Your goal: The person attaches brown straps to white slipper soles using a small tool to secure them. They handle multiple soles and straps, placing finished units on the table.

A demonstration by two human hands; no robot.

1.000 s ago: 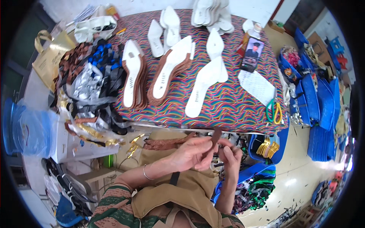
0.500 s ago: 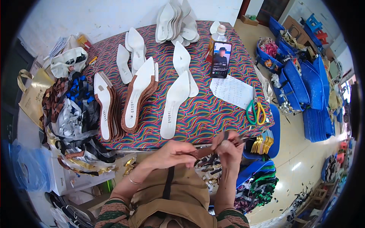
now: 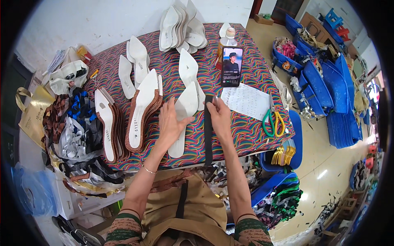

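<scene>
My left hand (image 3: 169,125) is open over the table, its thumb above a white shoe insole (image 3: 186,107) and its fingers stretched at the insole's left side. Whether it touches the insole I cannot tell. A second white insole (image 3: 188,67) lies partly under the first. Pinched in my right hand (image 3: 220,119) is the upper end of a black strip (image 3: 208,143), which runs down toward the table's front edge. Left of my hands stand two stacks of insoles with brown-wrapped edges, a taller one (image 3: 141,117) and a narrower one (image 3: 106,127). Across my lap lies a brown strip (image 3: 170,182).
A phone (image 3: 232,67) leans on a bottle (image 3: 228,39), behind a written sheet (image 3: 246,102) and green-and-yellow scissors (image 3: 273,123). White insoles (image 3: 172,28) are piled at the back. Bundled strips (image 3: 76,135) hang at the left; blue bins (image 3: 316,90) stand on the right.
Both hands have moved from the front edge up over the table. The brown strip they held now lies on my lap, and a black strip hangs from my right hand.
</scene>
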